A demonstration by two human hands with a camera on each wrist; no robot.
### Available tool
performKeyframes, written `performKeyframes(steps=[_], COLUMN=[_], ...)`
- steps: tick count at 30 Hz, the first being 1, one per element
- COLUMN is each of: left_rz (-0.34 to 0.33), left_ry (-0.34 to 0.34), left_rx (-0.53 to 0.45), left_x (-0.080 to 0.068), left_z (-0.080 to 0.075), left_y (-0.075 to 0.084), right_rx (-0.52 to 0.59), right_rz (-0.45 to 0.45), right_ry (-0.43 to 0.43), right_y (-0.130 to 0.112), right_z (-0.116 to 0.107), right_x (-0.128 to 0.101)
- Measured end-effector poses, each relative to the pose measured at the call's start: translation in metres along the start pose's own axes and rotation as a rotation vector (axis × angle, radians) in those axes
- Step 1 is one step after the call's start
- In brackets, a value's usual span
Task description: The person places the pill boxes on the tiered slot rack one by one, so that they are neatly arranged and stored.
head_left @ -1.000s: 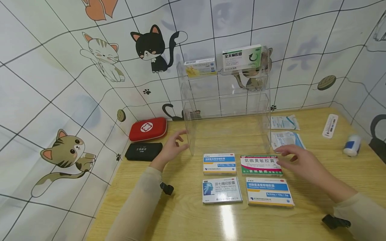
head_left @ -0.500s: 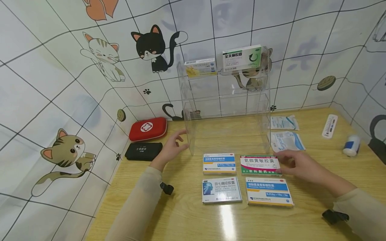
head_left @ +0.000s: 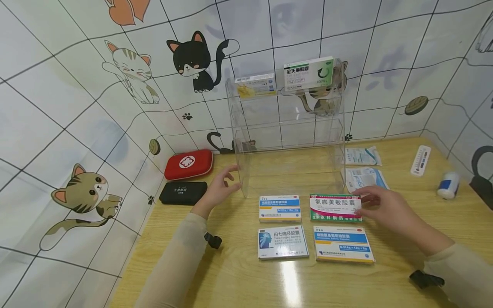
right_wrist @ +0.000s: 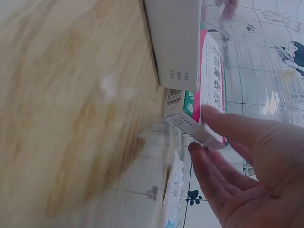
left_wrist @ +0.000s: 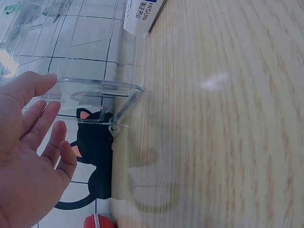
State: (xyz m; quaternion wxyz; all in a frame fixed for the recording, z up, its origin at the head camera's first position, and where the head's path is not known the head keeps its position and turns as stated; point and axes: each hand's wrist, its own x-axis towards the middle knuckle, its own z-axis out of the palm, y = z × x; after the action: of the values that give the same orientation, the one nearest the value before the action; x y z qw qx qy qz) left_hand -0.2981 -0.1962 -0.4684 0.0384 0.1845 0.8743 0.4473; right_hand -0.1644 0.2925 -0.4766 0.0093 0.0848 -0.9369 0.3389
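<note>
Left hand (head_left: 218, 191) open at ten o'clock, fingers straight and spread; right hand (head_left: 385, 207) at three o'clock, fingertips (right_wrist: 209, 114) pinching, both forearms sleeved.

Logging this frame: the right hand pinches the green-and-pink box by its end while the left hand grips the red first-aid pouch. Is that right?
Not quite. The left hand holds nothing: its open fingers are at the clear rack, its front left corner, as the head and left wrist views show. The red pouch lies apart by the wall. The right hand does pinch the green-and-pink box by its end.

Glossy cardboard box (head_left: 335, 208); clear plastic rack (head_left: 286, 128); wood-grain table (head_left: 404, 265).
</note>
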Motion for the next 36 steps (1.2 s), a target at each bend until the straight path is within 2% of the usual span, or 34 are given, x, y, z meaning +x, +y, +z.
performKeyframes(steps=[3, 8, 10, 15, 19, 25, 36], left_rz=[0.003, 0.006, 0.008, 0.015, 0.015, -0.001, -0.017], left_ry=[0.003, 0.008, 0.01, 0.006, 0.002, -0.006, -0.006], left_rx=[-0.007, 0.0, 0.001, -0.006, -0.008, 0.004, 0.028], left_x=[-0.001, -0.002, -0.002, -0.003, -0.001, 0.0, 0.002], left_z=[0.0, 0.0, 0.0, 0.0, -0.001, -0.001, -0.001], left_y=[-0.001, -0.002, -0.002, -0.002, -0.004, -0.003, 0.0], right_rx=[0.007, 0.027, 0.04, 0.035, 0.052, 0.138, 0.243], right_rz=[0.013, -0.062, -0.102, -0.134, -0.156, -0.201, -0.265], right_ry=[0.04, 0.162, 0.221, 0.327, 0.377, 0.454, 0.559], right_y=[-0.003, -0.014, -0.022, -0.05, -0.079, -0.12, -0.174], right_z=[-0.005, -0.015, -0.019, -0.029, -0.039, -0.052, -0.063], right_x=[-0.002, 0.002, 0.006, 0.026, 0.053, 0.105, 0.194])
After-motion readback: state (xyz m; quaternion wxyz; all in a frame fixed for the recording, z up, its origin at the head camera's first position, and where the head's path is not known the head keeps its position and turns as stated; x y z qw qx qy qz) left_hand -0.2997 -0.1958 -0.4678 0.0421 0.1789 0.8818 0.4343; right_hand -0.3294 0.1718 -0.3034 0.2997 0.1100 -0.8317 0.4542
